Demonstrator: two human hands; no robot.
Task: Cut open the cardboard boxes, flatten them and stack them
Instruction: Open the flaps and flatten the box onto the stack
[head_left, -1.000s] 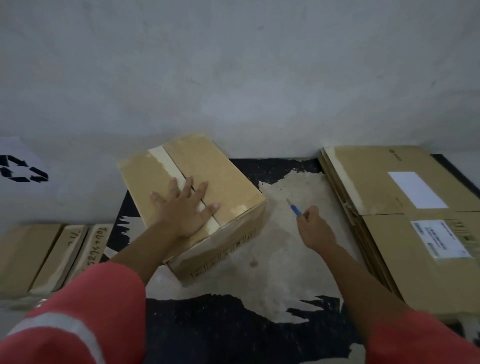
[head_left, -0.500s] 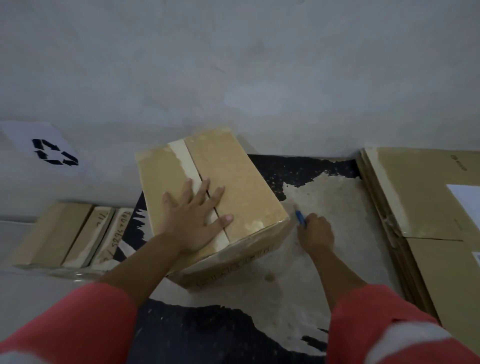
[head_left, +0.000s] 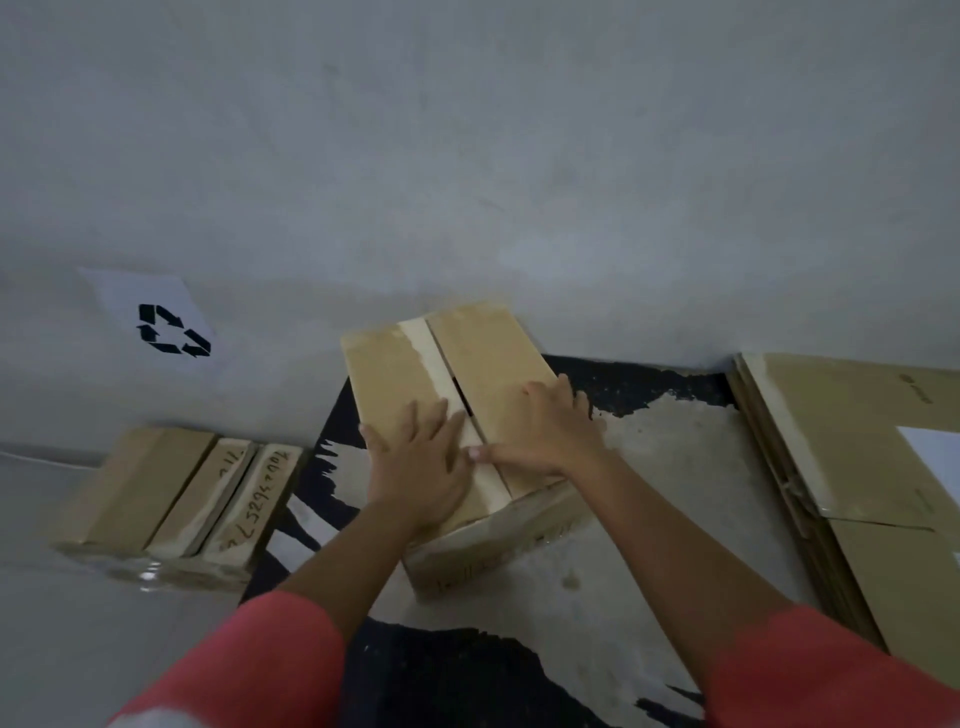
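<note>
One box (head_left: 387, 374), left hand (head_left: 421, 467) flat atop, right hand (head_left: 550, 431) grip unclear, three boxes (head_left: 182, 493) beside

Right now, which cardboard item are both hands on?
The tan taped cardboard box at centre, under left hand and right hand; the flat cardboard stack and left bundle lie untouched.

We read a black recycling-arrows sign (head_left: 174, 331) on a white paper sheet (head_left: 124, 293) on the grey wall (head_left: 467, 156). Handwritten digits, roughly "5625", run along a narrow brown cardboard box (head_left: 254, 499) by the wall's left foot.
</note>
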